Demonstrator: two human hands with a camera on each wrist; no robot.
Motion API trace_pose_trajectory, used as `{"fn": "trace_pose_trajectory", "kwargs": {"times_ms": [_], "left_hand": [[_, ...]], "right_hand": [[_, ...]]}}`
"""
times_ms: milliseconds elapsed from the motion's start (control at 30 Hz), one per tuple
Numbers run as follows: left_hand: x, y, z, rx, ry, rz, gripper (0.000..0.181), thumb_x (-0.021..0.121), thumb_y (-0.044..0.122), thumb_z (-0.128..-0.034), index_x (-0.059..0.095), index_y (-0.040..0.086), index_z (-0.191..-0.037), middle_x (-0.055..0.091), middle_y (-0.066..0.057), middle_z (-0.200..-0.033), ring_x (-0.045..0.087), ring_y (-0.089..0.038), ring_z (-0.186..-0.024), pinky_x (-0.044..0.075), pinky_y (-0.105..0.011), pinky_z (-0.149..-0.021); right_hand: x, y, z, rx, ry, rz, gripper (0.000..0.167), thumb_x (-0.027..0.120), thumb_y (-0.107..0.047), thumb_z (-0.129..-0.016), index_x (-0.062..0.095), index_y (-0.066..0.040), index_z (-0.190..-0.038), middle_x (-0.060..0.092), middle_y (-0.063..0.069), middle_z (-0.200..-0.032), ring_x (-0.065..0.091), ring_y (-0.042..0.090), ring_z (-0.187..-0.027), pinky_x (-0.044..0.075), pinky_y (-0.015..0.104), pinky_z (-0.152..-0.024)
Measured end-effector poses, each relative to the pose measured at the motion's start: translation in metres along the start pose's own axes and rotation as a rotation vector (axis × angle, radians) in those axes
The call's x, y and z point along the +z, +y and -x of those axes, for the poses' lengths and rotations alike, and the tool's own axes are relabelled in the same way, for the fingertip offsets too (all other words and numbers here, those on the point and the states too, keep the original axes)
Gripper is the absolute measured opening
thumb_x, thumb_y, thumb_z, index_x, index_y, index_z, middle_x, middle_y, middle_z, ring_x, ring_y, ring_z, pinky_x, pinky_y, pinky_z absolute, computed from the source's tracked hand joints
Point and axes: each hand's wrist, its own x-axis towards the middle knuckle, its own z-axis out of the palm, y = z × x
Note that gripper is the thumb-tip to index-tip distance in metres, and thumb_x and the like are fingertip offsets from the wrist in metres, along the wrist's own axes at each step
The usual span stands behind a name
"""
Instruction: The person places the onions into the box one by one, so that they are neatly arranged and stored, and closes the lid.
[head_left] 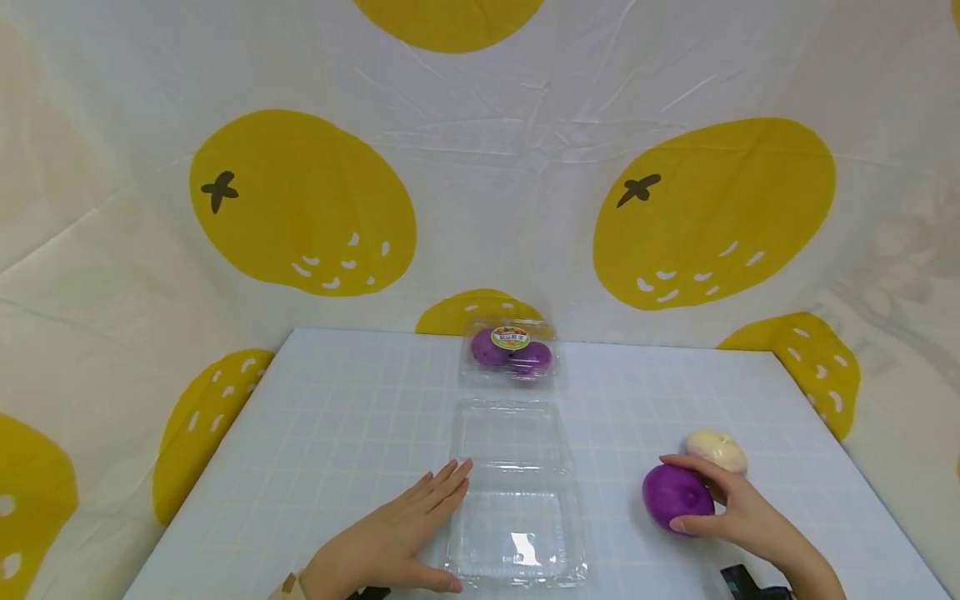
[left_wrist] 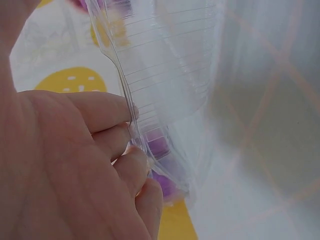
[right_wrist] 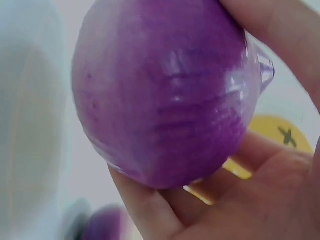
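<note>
My right hand (head_left: 746, 508) grips a smooth purple onion (right_wrist: 165, 95), with fingers and thumb round its side. In the head view that purple onion (head_left: 671, 497) is at the table's right, in front of a pale cream onion-like bulb (head_left: 716, 450). A clear plastic clamshell box (head_left: 517, 533) lies opened flat at the middle, its lid half (head_left: 510, 429) on the far side. My left hand (head_left: 401, 533) rests at the box's left edge, fingers stretched out. Up close in the left wrist view, the fingertips touch the clear plastic rim (left_wrist: 127, 95).
Beyond the opened box stands a closed clear box (head_left: 510, 375) with two purple bulbs inside and a round label (head_left: 510, 337) on top. The white grid-patterned table (head_left: 352, 417) meets a cloth backdrop (head_left: 502, 208) printed with yellow fruit at its back and sides.
</note>
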Motion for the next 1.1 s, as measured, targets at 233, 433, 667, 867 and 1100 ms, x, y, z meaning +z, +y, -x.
{"fn": "trace_pose_trajectory", "kwargs": {"times_ms": [233,433,667,867,1100], "left_hand": [[0.0,-0.001,0.001,-0.001,-0.004,-0.009,0.105,0.06,0.065,-0.0874,0.02,-0.003,-0.155,-0.003,-0.007,-0.167,0.01,-0.034,-0.151,0.021,-0.05,-0.118],[0.0,-0.001,0.002,-0.005,-0.003,-0.005,0.104,0.061,0.065,-0.0874,0.02,-0.003,-0.155,-0.003,-0.006,-0.167,0.009,-0.033,-0.151,0.021,-0.05,-0.118],[-0.001,0.001,0.001,-0.006,0.001,-0.009,0.104,0.058,0.067,-0.0878,0.021,-0.003,-0.155,-0.002,-0.006,-0.167,0.009,-0.031,-0.151,0.022,-0.049,-0.118],[0.0,0.0,0.001,-0.002,0.005,-0.012,0.104,0.06,0.066,-0.0874,0.023,-0.004,-0.155,-0.001,-0.007,-0.167,0.01,-0.032,-0.151,0.021,-0.049,-0.118],[-0.002,0.002,0.0,-0.019,-0.004,0.01,0.104,0.058,0.068,-0.0874,0.022,-0.003,-0.155,-0.001,-0.006,-0.167,0.01,-0.032,-0.151,0.02,-0.049,-0.119]], "right_hand": [[0.014,-0.023,-0.008,-0.017,0.011,-0.021,0.07,0.084,-0.025,-0.079,0.053,-0.009,-0.14,0.053,0.02,-0.136,0.055,0.037,-0.118,0.052,0.022,-0.084],[0.023,-0.04,-0.011,-0.028,0.042,-0.117,0.07,0.084,-0.02,-0.079,0.052,-0.007,-0.141,0.053,0.021,-0.136,0.059,0.032,-0.117,0.052,0.02,-0.085],[0.036,-0.058,-0.012,-0.052,0.032,-0.206,0.067,0.083,-0.019,-0.08,0.053,-0.011,-0.14,0.054,0.018,-0.138,0.059,0.007,-0.115,0.052,0.021,-0.087],[0.051,-0.073,-0.017,-0.095,0.005,-0.249,0.067,0.085,-0.017,-0.078,0.055,-0.012,-0.138,0.055,0.016,-0.138,0.059,0.007,-0.114,0.053,0.024,-0.088],[0.076,-0.086,-0.019,-0.215,-0.039,-0.269,0.069,0.086,-0.017,-0.077,0.054,-0.011,-0.138,0.056,0.018,-0.135,0.064,0.017,-0.109,0.055,0.027,-0.087]]}}
